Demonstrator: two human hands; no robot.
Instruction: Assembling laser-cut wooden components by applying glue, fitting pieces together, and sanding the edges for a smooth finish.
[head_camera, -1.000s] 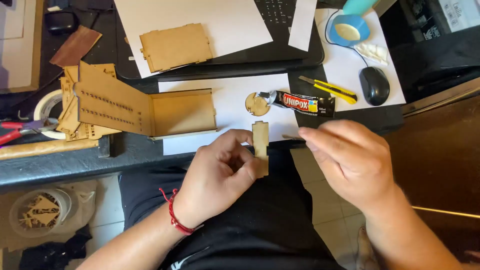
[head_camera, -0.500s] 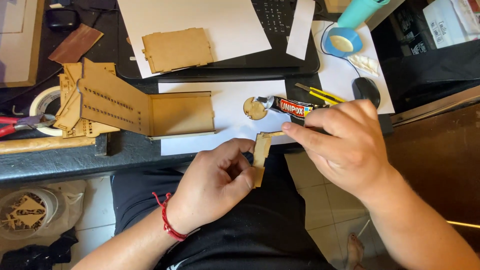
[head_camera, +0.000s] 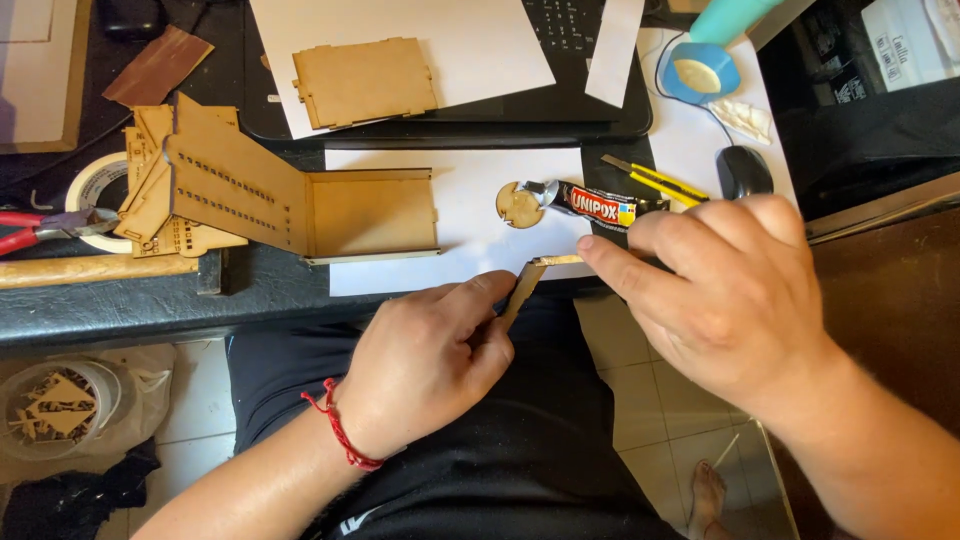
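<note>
Your left hand (head_camera: 430, 370) and right hand (head_camera: 720, 290) meet over your lap, just before the desk edge (head_camera: 150, 310), with a thin wooden strip (head_camera: 522, 290) between them. Behind the strip, on a paper sheet (head_camera: 470, 240), lie a round wooden disc (head_camera: 519, 205) and, touching its right side, a glue tube (head_camera: 600, 205). Left of the disc stands an open wooden box assembly (head_camera: 300, 205).

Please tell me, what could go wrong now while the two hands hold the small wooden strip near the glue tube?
1. The left hand pinches the thin wooden strip only at its lower end while the right hand presses its top; it might snap or slip.
2. The glue tube lies open-ended against the round wooden disc on the white paper; glue could leak and stick them.
3. The yellow utility knife lies close to the right hand.
</note>
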